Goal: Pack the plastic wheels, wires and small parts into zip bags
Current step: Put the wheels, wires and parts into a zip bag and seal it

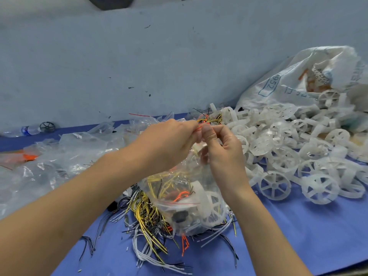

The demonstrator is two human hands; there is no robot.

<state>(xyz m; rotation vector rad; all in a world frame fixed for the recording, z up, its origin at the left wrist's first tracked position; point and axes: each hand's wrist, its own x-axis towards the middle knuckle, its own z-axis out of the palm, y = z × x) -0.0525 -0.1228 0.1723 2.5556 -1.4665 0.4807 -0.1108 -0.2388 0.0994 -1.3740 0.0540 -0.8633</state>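
Observation:
A clear zip bag (191, 208) hangs in front of me above the blue table, holding a white plastic wheel, yellow and orange wires and a small black part. My left hand (169, 144) and my right hand (221, 148) both pinch its top edge, fingertips close together at the red zip strip. Under the bag lies a tangle of loose wires (147, 232) in yellow, white, black and orange. A heap of white spoked plastic wheels (294, 152) covers the table to the right.
Several empty clear bags (65, 156) are strewn on the left. A large white printed sack (298, 80) spills wheels at the back right. A plastic bottle (27, 130) and a dark wheel (47, 127) lie against the grey wall (139, 56).

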